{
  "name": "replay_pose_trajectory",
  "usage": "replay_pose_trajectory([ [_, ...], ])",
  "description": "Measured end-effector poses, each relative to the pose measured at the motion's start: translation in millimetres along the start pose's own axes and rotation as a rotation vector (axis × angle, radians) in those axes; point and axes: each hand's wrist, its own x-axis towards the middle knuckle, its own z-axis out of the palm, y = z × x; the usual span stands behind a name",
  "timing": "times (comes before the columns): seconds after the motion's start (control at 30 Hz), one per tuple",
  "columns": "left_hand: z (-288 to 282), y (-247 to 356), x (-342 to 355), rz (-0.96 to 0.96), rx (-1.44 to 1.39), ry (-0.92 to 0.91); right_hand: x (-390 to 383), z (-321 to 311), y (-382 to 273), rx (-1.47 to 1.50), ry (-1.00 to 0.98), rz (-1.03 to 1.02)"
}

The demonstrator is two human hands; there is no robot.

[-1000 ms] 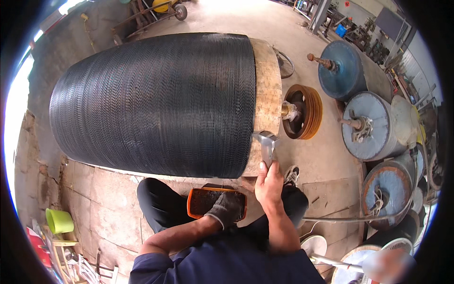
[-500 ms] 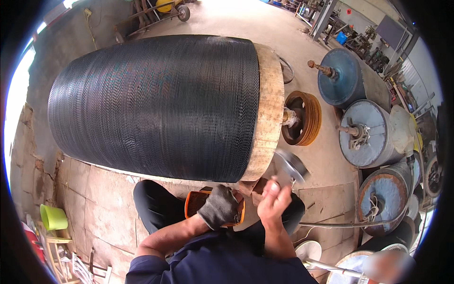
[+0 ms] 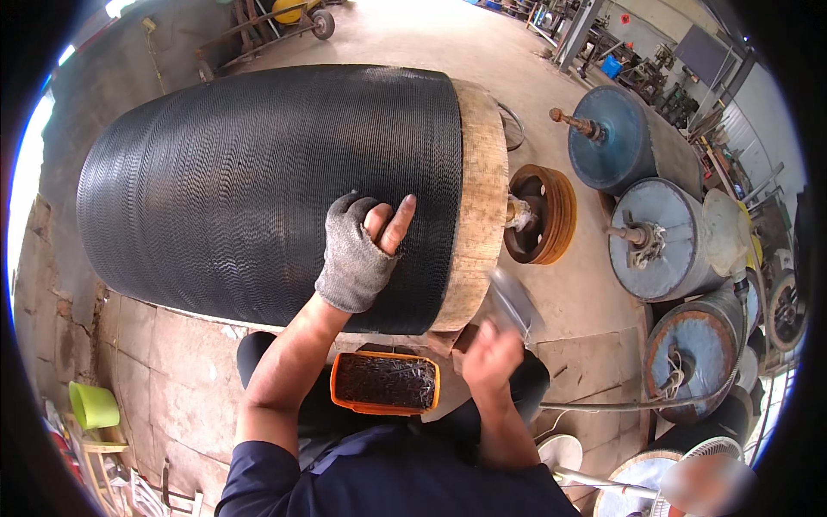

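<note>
A big drum (image 3: 258,198) lies before me, wrapped in black, finely ridged rows, with a bare wooden band (image 3: 481,198) at its right end. My left hand (image 3: 360,254), in a grey glove with bare fingertips, is raised over the drum's black surface near that band. One finger points out while others curl; whatever they grip is too small to name. Low at the band's near edge, my right hand (image 3: 493,358) is closed round a hammer (image 3: 514,303), its metal head smeared by motion. An orange box (image 3: 385,412) of thin dark nails sits between my legs.
A rusty pulley wheel (image 3: 551,215) stands at the drum's right end. Several blue-ended drums (image 3: 650,237) line the right side. A hose (image 3: 620,405) crosses the floor there. A green bucket (image 3: 93,405) is at lower left, a wheeled cart (image 3: 276,30) at far left.
My left hand has come up out of the orange box to the drum's black surface, uncovering the nails. My right hand stays near the wooden band with the hammer, still blurred.
</note>
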Motion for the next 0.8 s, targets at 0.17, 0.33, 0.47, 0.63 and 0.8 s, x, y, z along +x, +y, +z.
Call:
replay_pose_trajectory([
  [0.17, 3.9, -4.5, 1.9, 0.017, 0.0, 0.068, -5.7, -4.5, -4.4, 0.07, -0.062, 0.108],
  [0.33, 5.8, -5.9, 1.5, 0.017, -0.045, 0.048, 5.3, 2.5, 5.3, -0.311, -0.259, 0.102],
  [0.47, 8.9, -4.6, 11.6, -0.018, 0.007, 0.058, 7.9, -9.9, -1.4, -0.05, -0.18, 0.043],
  [0.63, 13.0, -13.3, 11.3, -0.047, 0.084, 0.093, 13.5, -16.7, -3.2, 0.15, -0.062, -0.201],
  [0.8, 9.7, 32.4, 8.7, -0.045, -0.225, 0.11, -11.4, -1.1, 21.0, -0.224, -0.232, 0.212],
])
